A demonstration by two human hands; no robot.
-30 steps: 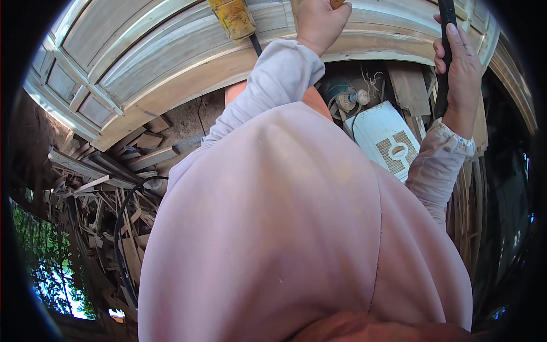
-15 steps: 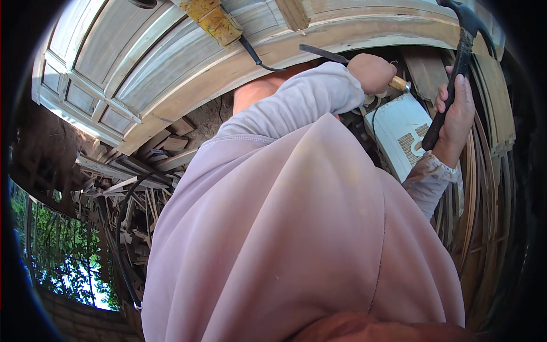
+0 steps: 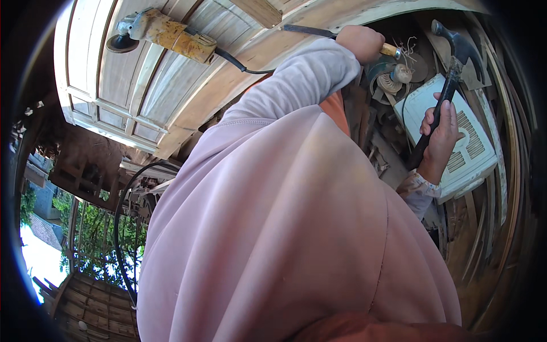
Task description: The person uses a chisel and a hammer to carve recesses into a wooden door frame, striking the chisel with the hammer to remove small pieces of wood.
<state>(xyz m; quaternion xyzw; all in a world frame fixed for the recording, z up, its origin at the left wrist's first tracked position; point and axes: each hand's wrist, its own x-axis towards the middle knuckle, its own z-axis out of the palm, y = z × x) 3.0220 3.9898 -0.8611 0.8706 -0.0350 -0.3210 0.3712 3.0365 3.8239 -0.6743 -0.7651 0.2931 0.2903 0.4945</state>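
My left hand (image 3: 360,44) is closed around a chisel (image 3: 310,30), its dark flat blade pointing left over the edge of a panelled wooden door (image 3: 188,117). The chisel's yellowish handle end, with a metal band, sticks out on the right side of the fist. Off to the right, my right hand (image 3: 441,134) grips the black handle of a claw hammer (image 3: 452,77). The hammer is raised with its head up and away from me, apart from the chisel. A white slatted plastic casing (image 3: 476,137) is beneath the right hand.
On the door lie a yellow, worn angle grinder (image 3: 176,37) with a black cord and a wooden piece (image 3: 259,10). Round parts and shavings (image 3: 393,80) sit beyond the casing. Long wood strips (image 3: 515,188) line the right; a black cable (image 3: 118,228) hangs at left.
The view has shifted, bringing the whole grinder and more of the white casing into sight. Both hands keep hold of their tools; hammer and right hand appear slightly lower and further left.
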